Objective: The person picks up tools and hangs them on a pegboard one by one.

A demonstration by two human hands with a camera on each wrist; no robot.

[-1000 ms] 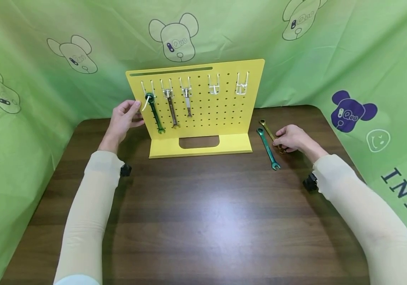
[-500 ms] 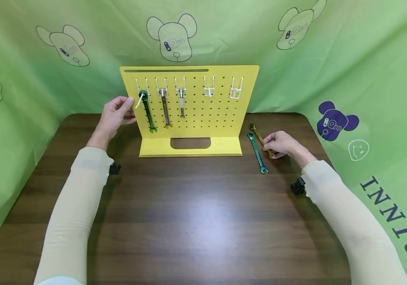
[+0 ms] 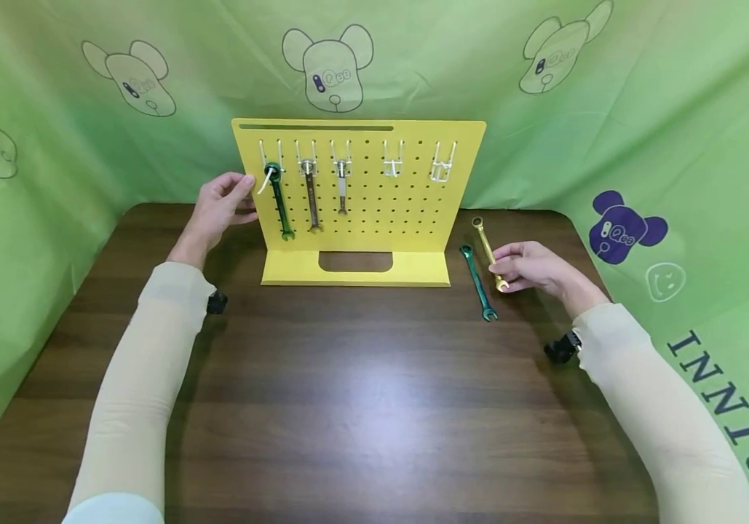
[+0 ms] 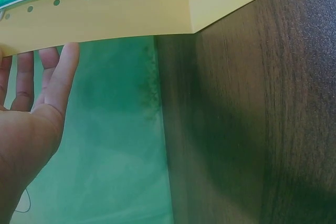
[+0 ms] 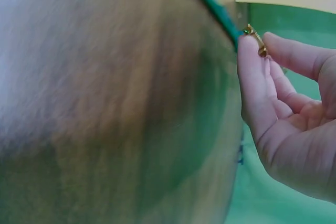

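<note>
right hand outstretched, pinching gold wrench

left wrist: pegboard cut off | right wrist: tabletop blurred | head: gold wrench part-hidden

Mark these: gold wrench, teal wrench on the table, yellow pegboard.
Gold wrench (image 3: pixel 486 246): head view, middle of its shaft.
Teal wrench (image 3: pixel 477 282): head view, middle of its shaft.
Yellow pegboard (image 3: pixel 390 205): head view, upright perforated panel.
</note>
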